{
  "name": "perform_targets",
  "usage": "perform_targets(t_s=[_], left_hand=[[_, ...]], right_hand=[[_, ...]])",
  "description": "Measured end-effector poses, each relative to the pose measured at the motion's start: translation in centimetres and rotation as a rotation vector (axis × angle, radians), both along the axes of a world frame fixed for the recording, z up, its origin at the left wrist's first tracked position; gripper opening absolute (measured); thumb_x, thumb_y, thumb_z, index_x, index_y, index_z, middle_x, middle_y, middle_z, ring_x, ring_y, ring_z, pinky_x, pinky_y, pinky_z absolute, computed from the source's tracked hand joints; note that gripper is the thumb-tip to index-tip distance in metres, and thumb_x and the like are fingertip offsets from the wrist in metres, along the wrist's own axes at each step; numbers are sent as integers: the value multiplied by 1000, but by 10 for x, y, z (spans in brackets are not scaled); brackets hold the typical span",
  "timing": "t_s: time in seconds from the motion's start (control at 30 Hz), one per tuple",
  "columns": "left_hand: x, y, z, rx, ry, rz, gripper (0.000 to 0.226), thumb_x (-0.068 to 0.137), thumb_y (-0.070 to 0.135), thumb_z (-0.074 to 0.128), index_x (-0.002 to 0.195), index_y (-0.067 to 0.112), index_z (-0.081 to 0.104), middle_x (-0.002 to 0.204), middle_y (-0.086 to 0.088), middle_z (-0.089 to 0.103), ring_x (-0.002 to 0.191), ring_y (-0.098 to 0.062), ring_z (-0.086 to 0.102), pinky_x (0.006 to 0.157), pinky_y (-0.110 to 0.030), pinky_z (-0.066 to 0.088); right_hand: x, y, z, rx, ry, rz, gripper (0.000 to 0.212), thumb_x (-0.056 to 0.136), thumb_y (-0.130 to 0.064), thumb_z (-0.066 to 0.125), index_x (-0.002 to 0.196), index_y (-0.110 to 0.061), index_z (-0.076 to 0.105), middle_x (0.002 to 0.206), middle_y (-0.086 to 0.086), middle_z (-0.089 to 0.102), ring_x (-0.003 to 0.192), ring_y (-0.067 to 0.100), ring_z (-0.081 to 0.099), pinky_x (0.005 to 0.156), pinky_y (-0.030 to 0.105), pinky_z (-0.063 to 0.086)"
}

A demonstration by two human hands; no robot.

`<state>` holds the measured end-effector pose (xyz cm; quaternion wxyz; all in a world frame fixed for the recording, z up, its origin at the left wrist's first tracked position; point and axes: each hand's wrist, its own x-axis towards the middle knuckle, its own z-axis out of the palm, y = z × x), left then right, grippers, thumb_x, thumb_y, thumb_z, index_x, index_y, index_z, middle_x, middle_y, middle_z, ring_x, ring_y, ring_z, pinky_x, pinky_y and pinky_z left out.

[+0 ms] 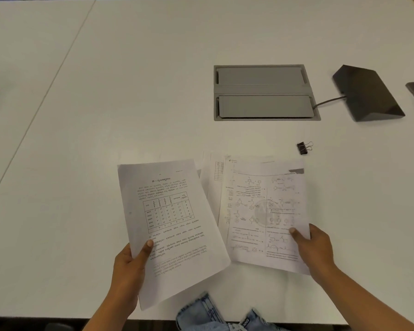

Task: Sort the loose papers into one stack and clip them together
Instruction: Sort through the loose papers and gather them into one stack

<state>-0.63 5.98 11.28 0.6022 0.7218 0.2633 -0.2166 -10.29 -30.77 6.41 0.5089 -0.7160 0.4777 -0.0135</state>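
My left hand (129,266) grips the lower left edge of a printed sheet with a table on it (170,225), lifted and tilted above the white table. My right hand (314,249) pinches the lower right corner of a sheet with chemistry diagrams (261,211). Beneath that sheet lie other loose papers (213,177), their edges showing at its left. A black binder clip (303,147) rests on the table just beyond the papers, to the right, apart from both hands.
A grey cable hatch (263,91) is set into the white table (105,91) behind the papers. A dark wedge-shaped device (368,94) with a cord sits at the right. The table's near edge runs just below my hands, with denim-clad knees (201,314) under it.
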Motion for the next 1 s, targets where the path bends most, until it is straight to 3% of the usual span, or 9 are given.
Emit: perform_targets(t_s=[0.17,0.43,0.57,0.73,0.83,0.9,1.0], left_hand=[[3,-1,-2,-11,-10,-18,14,96,28,62,108,23,66,101,-6,77,86,-38,73,74,-51,61],[6,-20,1,-97,1,-96,18,95,23,64,111,18,68,101,-8,79,86,-34,76,76,-51,61],[5,-47,14,-235,44,-198,24,94,21,63,118,16,67,106,-8,79,94,-29,76,84,-49,60],[1,-80,33,-333,16,-276,33,90,28,62,121,17,68,113,-7,77,104,-26,73,93,-47,57],[1,-92,40,-345,-27,-278,34,91,35,56,120,22,70,116,-5,76,111,-22,71,97,-42,54],[2,-96,43,-343,-40,-271,37,91,39,54,121,22,69,116,-2,76,113,-18,70,102,-41,51],[2,-99,47,-327,-33,-286,38,87,51,48,114,32,69,111,14,77,110,-6,68,106,-32,42]], right_hand=[[-22,-23,22,84,-73,-72,25,91,-20,66,113,-8,65,98,10,70,85,26,66,77,35,50],[-42,-35,55,258,-180,-146,25,83,-26,70,105,-13,69,100,10,77,95,35,71,90,55,52],[-35,-12,66,359,-221,-62,56,62,-42,84,107,-12,70,101,9,77,91,31,74,85,50,55],[-22,13,73,538,-302,-34,39,79,-24,69,114,-8,67,108,13,75,97,32,72,73,40,60],[-19,18,74,561,-312,7,77,54,-46,88,117,-8,66,109,12,75,98,32,72,76,43,60],[-19,17,75,535,-305,4,90,42,-54,91,116,-9,67,108,12,75,99,32,72,77,43,60],[-18,14,74,520,-311,-18,57,66,-38,81,113,-8,67,107,13,75,100,34,71,74,41,61]])
